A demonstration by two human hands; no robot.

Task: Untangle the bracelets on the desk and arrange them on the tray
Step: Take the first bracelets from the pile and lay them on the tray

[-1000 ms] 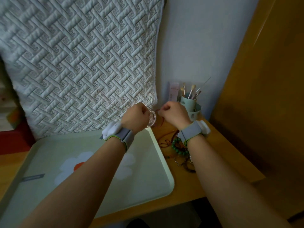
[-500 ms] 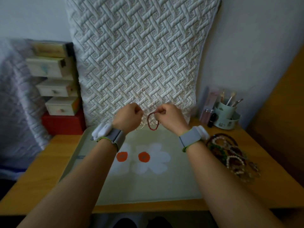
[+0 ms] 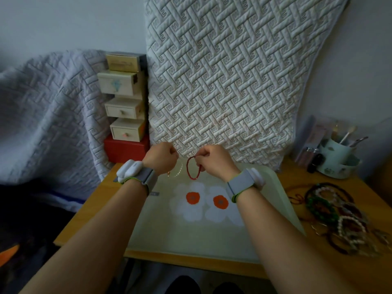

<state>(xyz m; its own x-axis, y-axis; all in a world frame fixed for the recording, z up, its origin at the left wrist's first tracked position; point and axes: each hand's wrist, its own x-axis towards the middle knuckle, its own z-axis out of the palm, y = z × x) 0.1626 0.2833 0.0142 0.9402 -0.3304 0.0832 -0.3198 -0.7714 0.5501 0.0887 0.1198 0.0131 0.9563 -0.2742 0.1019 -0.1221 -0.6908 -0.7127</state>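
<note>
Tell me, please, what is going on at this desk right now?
A person is sorting bracelets. The right hand pinches a red bracelet above the tray, while the left hand holds a thin pale bracelet beside it. Nothing lies on the tray yet. A tangled pile of bracelets waits on the desk to the tray's right.

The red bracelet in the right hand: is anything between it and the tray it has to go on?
Nothing visible is. The right hand pinches the red bracelet, which hangs in the air above the far part of the tray. The left hand holds a thin pale bracelet beside it, apart from the red one.
</note>
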